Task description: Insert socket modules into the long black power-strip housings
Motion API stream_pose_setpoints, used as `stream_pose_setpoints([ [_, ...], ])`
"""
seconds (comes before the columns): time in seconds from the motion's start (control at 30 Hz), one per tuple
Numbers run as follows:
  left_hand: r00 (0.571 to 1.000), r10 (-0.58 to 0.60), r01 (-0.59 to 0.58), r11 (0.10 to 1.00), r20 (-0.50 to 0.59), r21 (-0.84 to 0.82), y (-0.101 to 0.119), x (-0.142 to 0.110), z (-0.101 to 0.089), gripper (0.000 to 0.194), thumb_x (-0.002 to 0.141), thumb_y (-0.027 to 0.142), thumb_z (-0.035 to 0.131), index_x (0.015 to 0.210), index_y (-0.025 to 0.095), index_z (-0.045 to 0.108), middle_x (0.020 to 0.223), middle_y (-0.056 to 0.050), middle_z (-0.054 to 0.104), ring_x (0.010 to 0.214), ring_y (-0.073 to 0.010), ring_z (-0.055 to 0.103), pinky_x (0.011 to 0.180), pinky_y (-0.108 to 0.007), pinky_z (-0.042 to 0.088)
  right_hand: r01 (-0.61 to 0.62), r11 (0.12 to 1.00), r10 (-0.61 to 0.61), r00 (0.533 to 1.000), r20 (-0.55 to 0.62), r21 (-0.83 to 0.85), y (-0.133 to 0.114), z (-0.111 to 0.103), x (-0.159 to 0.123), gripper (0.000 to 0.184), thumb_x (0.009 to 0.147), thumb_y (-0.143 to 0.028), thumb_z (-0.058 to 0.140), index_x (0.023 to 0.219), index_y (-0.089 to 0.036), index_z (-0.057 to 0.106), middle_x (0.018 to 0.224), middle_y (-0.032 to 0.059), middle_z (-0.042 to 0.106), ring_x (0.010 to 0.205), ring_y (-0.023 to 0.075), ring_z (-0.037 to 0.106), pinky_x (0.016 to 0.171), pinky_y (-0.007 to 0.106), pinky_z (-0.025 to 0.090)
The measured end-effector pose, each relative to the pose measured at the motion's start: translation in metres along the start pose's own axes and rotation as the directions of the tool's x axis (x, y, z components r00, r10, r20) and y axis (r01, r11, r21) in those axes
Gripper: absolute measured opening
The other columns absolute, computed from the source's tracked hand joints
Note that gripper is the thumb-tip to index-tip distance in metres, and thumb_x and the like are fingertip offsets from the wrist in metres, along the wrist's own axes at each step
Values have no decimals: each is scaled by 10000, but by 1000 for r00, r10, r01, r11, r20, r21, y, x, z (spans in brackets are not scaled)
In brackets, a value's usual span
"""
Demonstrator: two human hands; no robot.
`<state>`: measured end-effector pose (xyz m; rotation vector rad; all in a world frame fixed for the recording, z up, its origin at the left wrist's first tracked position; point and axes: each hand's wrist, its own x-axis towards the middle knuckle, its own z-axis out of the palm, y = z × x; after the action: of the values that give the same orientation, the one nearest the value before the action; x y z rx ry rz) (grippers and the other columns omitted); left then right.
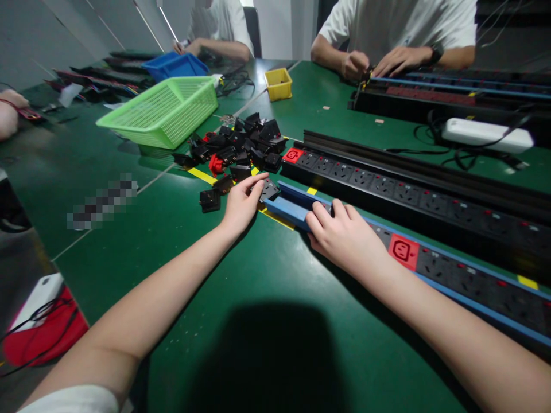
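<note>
My left hand (241, 205) pinches a black socket module (270, 190) between thumb and fingers at the open left end of a blue channel rail (289, 210). Over that rail, my right hand (344, 232) curls its fingers around the near and far walls, beside the row of fitted sockets. Part of the rail under the right hand is hidden. To the right of that hand, a red socket (403, 250) sits in the rail among black ones. A heap of loose black socket modules (247, 143), with a few red ones, lies just beyond my left hand.
A filled black socket strip (370, 179) lies parallel behind the rail. Behind the heap stand a green basket (166, 112), a blue bin (175, 65) and a yellow box (278, 85). Across the green table (241, 321), two people work; a white power strip (486, 135) lies right.
</note>
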<state>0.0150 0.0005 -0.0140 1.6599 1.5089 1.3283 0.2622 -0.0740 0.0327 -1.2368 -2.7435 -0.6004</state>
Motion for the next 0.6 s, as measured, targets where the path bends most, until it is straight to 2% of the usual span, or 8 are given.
stream_pose_setpoints([
  [0.13, 1000, -17, 16, 995, -4, -98, -3, 2, -1, 393, 922, 443, 598, 1194, 198, 741, 1174, -84, 757, 1061, -231, 697, 975, -378, 527, 6, 1000, -6, 1000, -4, -26, 0, 0, -1, 234, 981, -260, 481, 1119, -128, 617, 1224, 155, 633, 1002, 331, 586, 778, 408, 381],
  [0.3, 998, -25, 35, 983, 56, -180, -3, 3, -2, 399, 911, 427, 604, 1216, 203, 732, 1170, -90, 759, 1072, -230, 706, 1007, -391, 527, 5, 999, -5, 1000, -10, -38, -1, 1, -1, 251, 990, -261, 464, 1136, -127, 618, 1236, 158, 633, 999, 329, 587, 775, 409, 377],
  [0.5, 994, -51, 70, 978, 101, -197, 6, 3, -3, 374, 802, 276, 649, 1149, 204, 769, 1147, -72, 768, 1080, -246, 706, 1013, -396, 535, 0, 1000, 0, 1000, -16, -29, 0, 2, 0, 254, 992, -251, 452, 1139, -124, 615, 1233, 159, 632, 995, 330, 588, 774, 411, 374],
  [0.6, 991, -88, 108, 967, 97, -229, 7, 2, -3, 403, 778, 273, 686, 1166, 196, 764, 1140, -81, 770, 1059, -256, 716, 1004, -410, 550, 5, 999, -6, 1000, -14, -37, 0, 1, 0, 259, 998, -252, 433, 1137, -123, 610, 1228, 152, 631, 990, 335, 589, 772, 415, 375],
])
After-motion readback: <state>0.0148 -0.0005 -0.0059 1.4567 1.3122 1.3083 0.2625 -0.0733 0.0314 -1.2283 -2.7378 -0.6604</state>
